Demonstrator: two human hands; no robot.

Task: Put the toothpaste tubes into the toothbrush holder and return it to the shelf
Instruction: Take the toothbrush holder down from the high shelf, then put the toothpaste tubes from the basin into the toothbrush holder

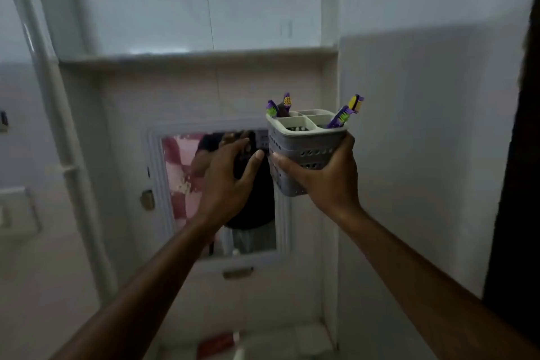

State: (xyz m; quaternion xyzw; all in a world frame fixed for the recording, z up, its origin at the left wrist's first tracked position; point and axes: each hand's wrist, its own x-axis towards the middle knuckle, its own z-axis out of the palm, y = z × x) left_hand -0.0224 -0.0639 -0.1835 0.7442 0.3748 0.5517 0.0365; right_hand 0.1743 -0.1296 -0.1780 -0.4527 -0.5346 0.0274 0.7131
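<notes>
Low left of frame: a red tube-like object [215, 343] lies on the ledge at the bottom edge, blurred. Probably a toothpaste tube, though I cannot confirm it. If so, at least one tube is not yet in the holder.

Centre left: the left hand [230, 175] is raised in front of the wall mirror [181, 193], fingers [257, 156] spread and loose, gripping nothing. The thumb tip sits just beside the holder's left wall; contact cannot be told.

Centre right: the right hand [324, 175] cups the toothbrush holder [304, 149] from below and behind, fingers wrapped around its lower half. The holder is in the air, at about the height of the mirror's top edge, below the shelf [198, 55] and to its right end.

Holder: grey plastic, squarish, perforated walls, paler rim, four compartments. Tilted slightly toward the camera. Purple-and-yellow toothbrushes [347, 112] stand in the right-hand compartment, and more poke up at the far left. The near-left compartment looks empty of tall items. No tube visible in any compartment.

Judgement: the loading step appears not done, or not visible. The shelf is bare where seen, so the return is still to come.
</notes>
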